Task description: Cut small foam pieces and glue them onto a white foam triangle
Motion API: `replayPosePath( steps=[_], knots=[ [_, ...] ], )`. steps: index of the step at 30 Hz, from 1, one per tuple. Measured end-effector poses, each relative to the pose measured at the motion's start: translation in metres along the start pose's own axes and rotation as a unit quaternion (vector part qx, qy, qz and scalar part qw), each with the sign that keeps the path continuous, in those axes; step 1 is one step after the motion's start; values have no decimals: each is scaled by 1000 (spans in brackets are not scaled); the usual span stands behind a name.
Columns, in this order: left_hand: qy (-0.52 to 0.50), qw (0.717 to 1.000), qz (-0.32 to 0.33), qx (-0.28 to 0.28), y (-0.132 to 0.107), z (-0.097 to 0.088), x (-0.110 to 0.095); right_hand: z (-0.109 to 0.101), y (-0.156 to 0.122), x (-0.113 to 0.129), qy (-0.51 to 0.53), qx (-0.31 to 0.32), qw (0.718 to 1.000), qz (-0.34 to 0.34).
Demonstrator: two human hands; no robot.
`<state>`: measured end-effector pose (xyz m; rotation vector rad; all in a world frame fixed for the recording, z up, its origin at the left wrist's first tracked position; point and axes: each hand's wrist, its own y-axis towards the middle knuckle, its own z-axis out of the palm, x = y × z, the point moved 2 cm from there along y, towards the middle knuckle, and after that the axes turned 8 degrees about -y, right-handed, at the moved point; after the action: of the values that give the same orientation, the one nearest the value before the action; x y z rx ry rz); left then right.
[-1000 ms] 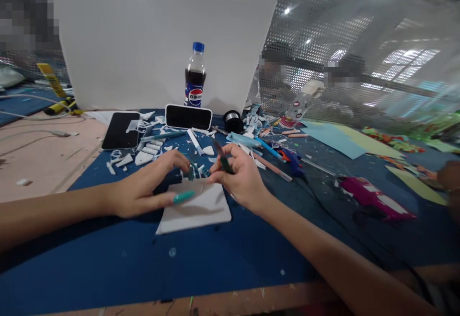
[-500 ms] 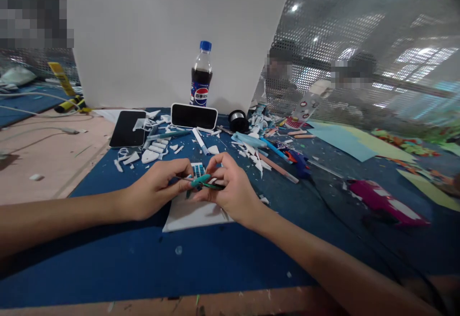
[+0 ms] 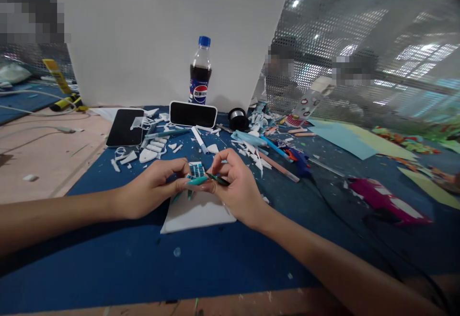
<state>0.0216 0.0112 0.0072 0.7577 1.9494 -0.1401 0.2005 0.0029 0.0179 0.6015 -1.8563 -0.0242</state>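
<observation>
My left hand point(image 3: 145, 192) is closed, its thumb and forefinger pinching a small teal leaf-shaped piece point(image 3: 197, 181). Close on its right, my right hand point(image 3: 240, 189) is also closed, gripping a slim dark-green pointed piece point(image 3: 218, 179) whose tip reaches toward the teal one. The right thumb lies at or near the teal piece; contact is hard to tell. Just beyond the fingers is a small white block with blue squares point(image 3: 197, 169), partly hidden. Below both hands lies a white sheet point(image 3: 197, 215) on the blue mat point(image 3: 118, 268).
Behind the hands are white foam scraps point(image 3: 147, 155), a phone point(image 3: 193, 114) leaning by a cola bottle point(image 3: 200, 74), a black tablet point(image 3: 125, 128) and a wire spool point(image 3: 237, 119). Rightward lie a blue glue gun point(image 3: 299, 161), its cord, and a magenta object point(image 3: 388, 201).
The teal piece has shifted slightly left and tilted flatter. My right hand has turned a little, showing more of the dark-green piece. The thin rod at my left fingers no longer shows.
</observation>
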Motion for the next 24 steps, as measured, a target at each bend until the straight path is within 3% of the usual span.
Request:
replayPosePath(
  steps=[7, 16, 21, 24],
  knots=[
    [-6, 999, 30, 14, -1, -2, -3, -3, -2, 2, -38, 4, 999, 0],
    [-84, 996, 3, 39, -2, -2, -6, -6, -1, 1, -23, 2, 999, 29],
    [-113, 992, -21, -47, 1, -8, 6, -15, 4, -8, 7, -40, 997, 71],
    [-15, 988, -8, -153, 3, -14, 14, -17, 6, -10, 46, -40, 994, 90]
  ],
)
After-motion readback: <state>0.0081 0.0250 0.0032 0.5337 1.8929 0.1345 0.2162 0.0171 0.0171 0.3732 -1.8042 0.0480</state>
